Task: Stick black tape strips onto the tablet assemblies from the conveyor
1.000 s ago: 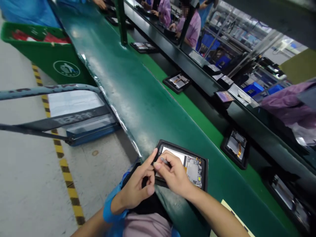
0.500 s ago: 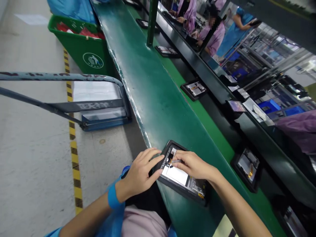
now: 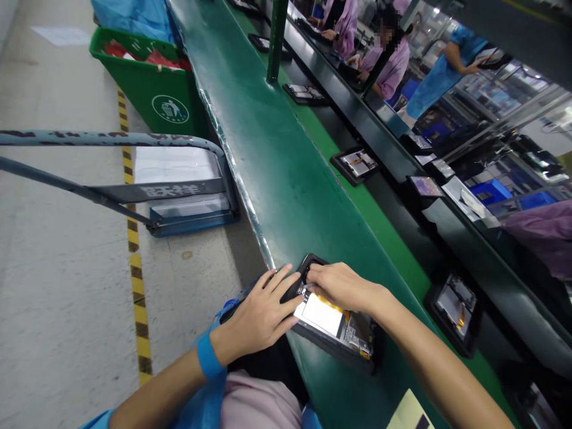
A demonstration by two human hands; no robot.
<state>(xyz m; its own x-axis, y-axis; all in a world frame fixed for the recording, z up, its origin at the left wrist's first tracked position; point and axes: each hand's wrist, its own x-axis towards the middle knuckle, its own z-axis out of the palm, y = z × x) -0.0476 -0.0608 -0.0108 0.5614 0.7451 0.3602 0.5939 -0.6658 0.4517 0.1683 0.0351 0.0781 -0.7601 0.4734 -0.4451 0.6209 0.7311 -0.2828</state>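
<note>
An opened tablet (image 3: 320, 316) lies in a black frame at the bench's near edge, with a white panel and circuit parts showing. Across its middle runs an orange flex cable (image 3: 329, 302), partly under my right hand. My left hand (image 3: 259, 319) is open, its spread fingertips resting on the tablet's left edge. Over the upper end of the tablet, my right hand (image 3: 342, 287) is closed with fingers curled down; what they pinch, if anything, is hidden. A blue band circles my left wrist.
The green bench (image 3: 268, 179) runs away from me beside a conveyor carrying several opened tablets, one of them a tablet (image 3: 454, 307) at right. A green bin (image 3: 147, 89) and a trolley (image 3: 192, 223) stand on the floor left. Green post (image 3: 277, 42) rises from the bench; people work beyond.
My right hand has shifted slightly up the tablet, its fingers curling more, and more orange cable shows over the white panel. My left fingers have spread. A person in blue at the back moved right.
</note>
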